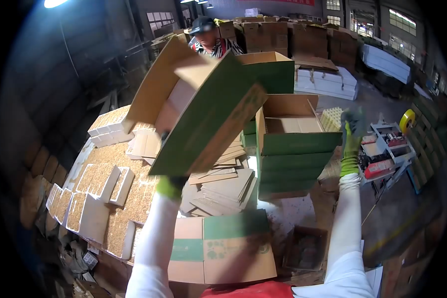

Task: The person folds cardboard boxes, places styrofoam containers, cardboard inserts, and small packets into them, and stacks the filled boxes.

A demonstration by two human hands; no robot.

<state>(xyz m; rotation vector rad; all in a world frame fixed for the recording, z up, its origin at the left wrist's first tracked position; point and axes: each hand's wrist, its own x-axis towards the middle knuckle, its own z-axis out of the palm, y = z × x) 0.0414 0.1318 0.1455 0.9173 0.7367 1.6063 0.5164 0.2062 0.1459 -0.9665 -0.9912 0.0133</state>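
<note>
My left hand, in a lime and dark glove, grips the lower edge of an open green and brown cardboard box. The box is tilted in the air with its inside partly showing, and it hides most of the fingers. My right hand, in a lime and grey glove, is raised with fingers pointing up and slightly blurred, holding nothing visible. Just left of it stands an open-topped green carton on a stack of green boxes. A flattened green and brown carton lies in front of me.
Loose cardboard sheets are piled mid-table. White trays sit among tan granular material at left. A box-taping machine with a yellow tape roll stands at right. Across the table is a person in a cap.
</note>
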